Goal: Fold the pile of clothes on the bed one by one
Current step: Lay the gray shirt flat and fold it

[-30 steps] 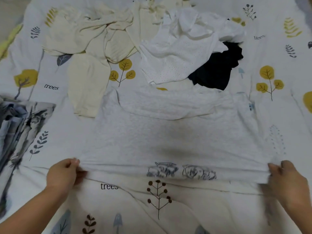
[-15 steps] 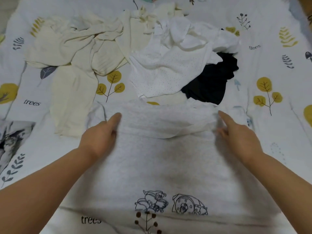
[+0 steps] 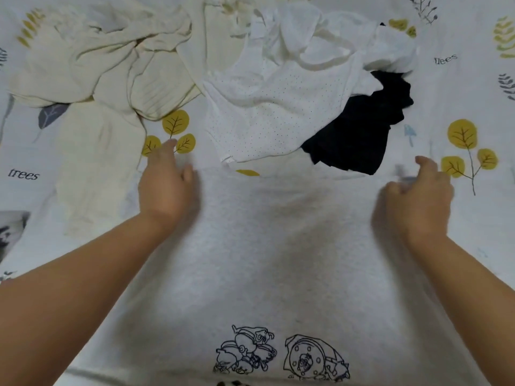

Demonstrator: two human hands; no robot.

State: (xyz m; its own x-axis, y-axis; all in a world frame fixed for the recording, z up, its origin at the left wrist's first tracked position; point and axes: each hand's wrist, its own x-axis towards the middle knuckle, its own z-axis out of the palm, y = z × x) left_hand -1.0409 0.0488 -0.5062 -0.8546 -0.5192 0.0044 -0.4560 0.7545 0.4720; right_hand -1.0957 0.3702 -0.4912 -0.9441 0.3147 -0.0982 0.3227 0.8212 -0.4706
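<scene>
A light grey shirt with a black line drawing near its lower hem lies flat on the bed in front of me. My left hand rests at its upper left corner, fingers stretched out over the edge. At the upper right corner, my right hand has its fingers curled and seems to pinch the cloth; motion blur hides the grip. Behind the shirt lies the pile: cream garments, a white dotted top and a black garment.
The bed sheet is white with yellow tree and grey leaf prints. A grey patterned cloth shows at the left edge. Bare sheet lies to the right of the shirt.
Both hands went from the shirt's lower hem up to its top edge, then spread outward to the upper corners. The folded-down top flap is smoothed flat.
</scene>
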